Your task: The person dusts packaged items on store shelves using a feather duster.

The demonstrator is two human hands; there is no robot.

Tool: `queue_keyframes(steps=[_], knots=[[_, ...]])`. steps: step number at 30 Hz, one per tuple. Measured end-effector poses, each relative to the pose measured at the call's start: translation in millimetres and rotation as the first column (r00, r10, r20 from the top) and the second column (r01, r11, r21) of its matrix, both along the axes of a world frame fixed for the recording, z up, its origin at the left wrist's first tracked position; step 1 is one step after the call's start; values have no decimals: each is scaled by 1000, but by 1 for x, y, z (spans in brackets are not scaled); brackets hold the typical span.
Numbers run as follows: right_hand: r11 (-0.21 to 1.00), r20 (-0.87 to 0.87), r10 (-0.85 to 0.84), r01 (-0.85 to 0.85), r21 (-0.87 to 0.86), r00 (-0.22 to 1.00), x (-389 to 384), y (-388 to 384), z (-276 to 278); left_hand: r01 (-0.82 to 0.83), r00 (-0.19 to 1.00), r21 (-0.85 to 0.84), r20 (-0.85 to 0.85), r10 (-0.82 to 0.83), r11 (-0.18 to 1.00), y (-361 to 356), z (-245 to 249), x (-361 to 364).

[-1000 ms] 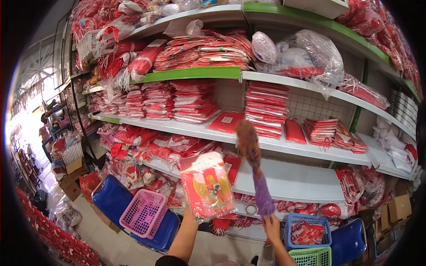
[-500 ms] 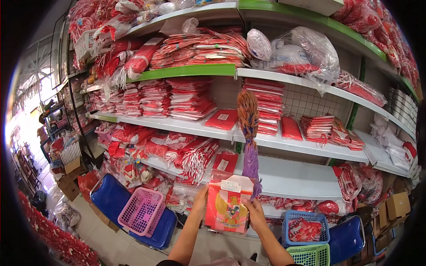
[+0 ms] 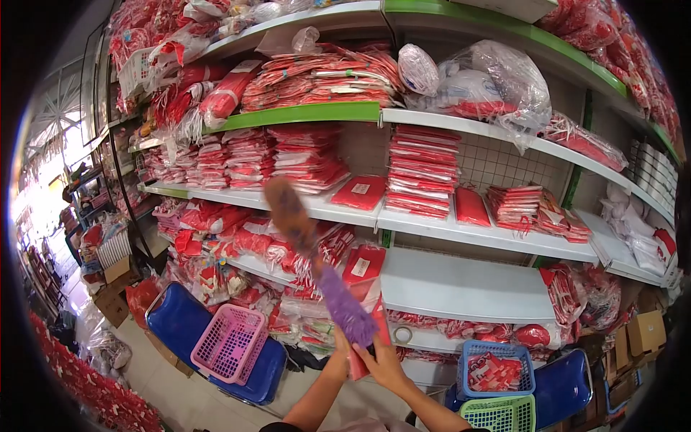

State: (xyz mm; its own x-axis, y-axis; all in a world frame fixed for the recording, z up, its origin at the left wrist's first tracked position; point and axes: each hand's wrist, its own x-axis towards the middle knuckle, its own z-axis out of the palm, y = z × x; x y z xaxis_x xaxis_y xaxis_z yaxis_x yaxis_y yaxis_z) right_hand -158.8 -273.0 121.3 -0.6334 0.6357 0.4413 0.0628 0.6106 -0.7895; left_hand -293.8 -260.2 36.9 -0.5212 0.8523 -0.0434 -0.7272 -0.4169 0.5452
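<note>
In front of me a duster [image 3: 345, 306], with a brown, blurred upper end and purple fluff below, tilts up to the left. My right hand [image 3: 385, 366] is closed at the lower end of its purple part, and the rest of the grip is hidden. A red, plastic-wrapped flag packet [image 3: 379, 320] is turned nearly edge-on behind the duster. My left hand [image 3: 341, 356] grips the packet's lower left side. The right hand's fingers also lie against the packet.
Shelves hold stacks of red and white packets [image 3: 423, 173]. A bare shelf board [image 3: 461, 288] and a tape roll [image 3: 403, 335] are ahead. A pink basket [image 3: 229, 342] sits on a blue chair [image 3: 169, 309]; blue [image 3: 497, 392] and green baskets [image 3: 504, 414] stand right.
The duster has swung from upright to tilted left. The packet, earlier facing me with its eagle emblem and label showing, has turned edge-on. Both hands have drawn closer together and lower.
</note>
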Motion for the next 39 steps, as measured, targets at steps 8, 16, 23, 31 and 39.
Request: queue_keyframes(steps=[8, 16, 23, 31, 39], knots=[[985, 286, -171, 169, 30, 943, 62, -3, -74, 375, 901, 335, 89, -425, 865, -25, 35, -49], [977, 242, -210, 215, 3, 947, 59, 8, -62, 353, 925, 210, 72, -374, 912, -24, 39, -46], [980, 162, -199, 195, 38, 967, 50, 20, -35, 352, 928, 204, 50, -369, 913, -19, 50, -41], [995, 331, -75, 47, 91, 941, 81, 1, -77, 264, 957, 182, 70, -280, 947, -19, 43, -49], [988, 303, -147, 124, 94, 942, 91, -2, -113, 235, 967, 190, 53, -249, 953, -3, 53, -61]])
